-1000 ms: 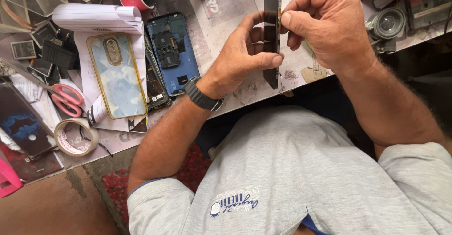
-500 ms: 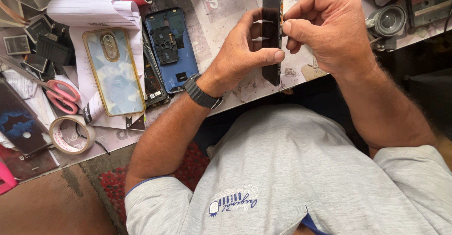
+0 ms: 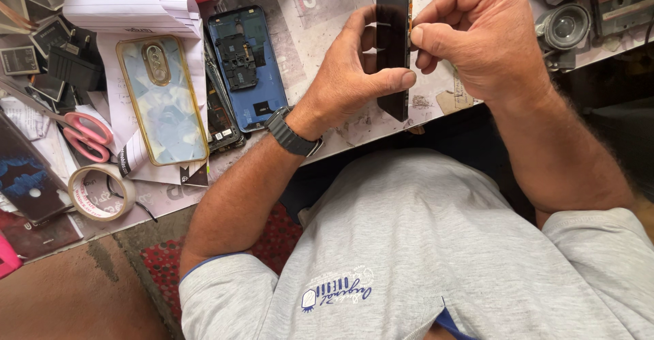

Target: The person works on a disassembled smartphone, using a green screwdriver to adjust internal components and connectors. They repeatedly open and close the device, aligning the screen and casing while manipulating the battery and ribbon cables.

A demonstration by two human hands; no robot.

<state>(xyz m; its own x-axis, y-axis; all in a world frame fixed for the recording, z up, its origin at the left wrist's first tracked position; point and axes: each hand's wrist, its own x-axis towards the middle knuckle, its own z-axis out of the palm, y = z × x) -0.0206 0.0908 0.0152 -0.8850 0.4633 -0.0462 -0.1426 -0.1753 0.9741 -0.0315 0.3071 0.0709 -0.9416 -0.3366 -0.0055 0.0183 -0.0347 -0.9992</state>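
My left hand grips a black phone screen panel, held upright on edge above the paper-covered workbench. My thumb and fingers wrap its two faces. My right hand pinches at the panel's right edge near its top with thumb and forefinger; what sits between those fingertips is too small to tell. A dark watch is on my left wrist.
Left of the hands lie an opened blue phone body, a phone case with a gold rim on white paper, pink-handled scissors, a roll of tape and small dark parts. A round lens-like part sits at the right.
The view has drifted slightly; both hands stay on the panel, and the right fingers have shifted a little along its edge.
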